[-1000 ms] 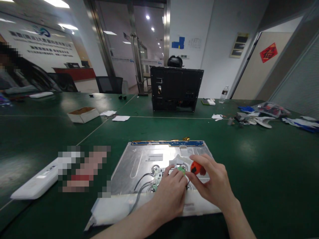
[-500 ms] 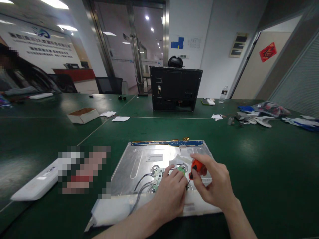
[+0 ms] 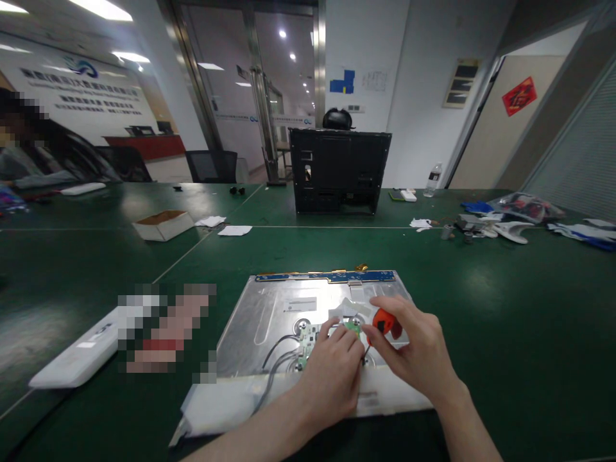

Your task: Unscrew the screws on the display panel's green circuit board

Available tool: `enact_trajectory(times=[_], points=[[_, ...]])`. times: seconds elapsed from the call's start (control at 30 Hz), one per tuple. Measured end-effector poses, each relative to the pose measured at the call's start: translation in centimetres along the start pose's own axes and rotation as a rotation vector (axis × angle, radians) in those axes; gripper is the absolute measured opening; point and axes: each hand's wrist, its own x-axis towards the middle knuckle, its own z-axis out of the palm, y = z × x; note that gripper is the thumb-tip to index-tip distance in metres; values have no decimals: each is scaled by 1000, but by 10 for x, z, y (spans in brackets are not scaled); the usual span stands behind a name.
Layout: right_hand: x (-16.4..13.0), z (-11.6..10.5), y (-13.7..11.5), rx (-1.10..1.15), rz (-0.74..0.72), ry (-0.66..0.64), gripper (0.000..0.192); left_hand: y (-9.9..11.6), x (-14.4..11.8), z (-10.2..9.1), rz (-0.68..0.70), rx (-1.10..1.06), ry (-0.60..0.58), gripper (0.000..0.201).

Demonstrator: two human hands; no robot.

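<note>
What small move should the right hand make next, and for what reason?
Perhaps turn the screwdriver a little: the right hand grips its orange handle, its shaft points down beside the left hand, which lies over the circuit board.

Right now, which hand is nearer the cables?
Left. The left hand is just right of the cables, over the circuit board; the right hand is farther right, holding the screwdriver.

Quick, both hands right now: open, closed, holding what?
Left hand: over the circuit board; whether its grip is open or closed cannot be told.
Right hand: closed, holding the orange screwdriver.
</note>
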Motion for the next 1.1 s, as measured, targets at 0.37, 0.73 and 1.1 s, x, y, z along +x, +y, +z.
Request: enact_trajectory(times=[0.37, 0.73, 1.1], points=[[0, -4, -5, 115, -36, -38, 43, 1, 1, -2, -3, -15, -5, 20], [-1, 1, -2, 31, -30, -7, 32, 1, 0, 1, 6, 16, 10, 23], [0, -1, -3, 45, -37, -48, 32, 1, 0, 0, -1, -32, 22, 23]])
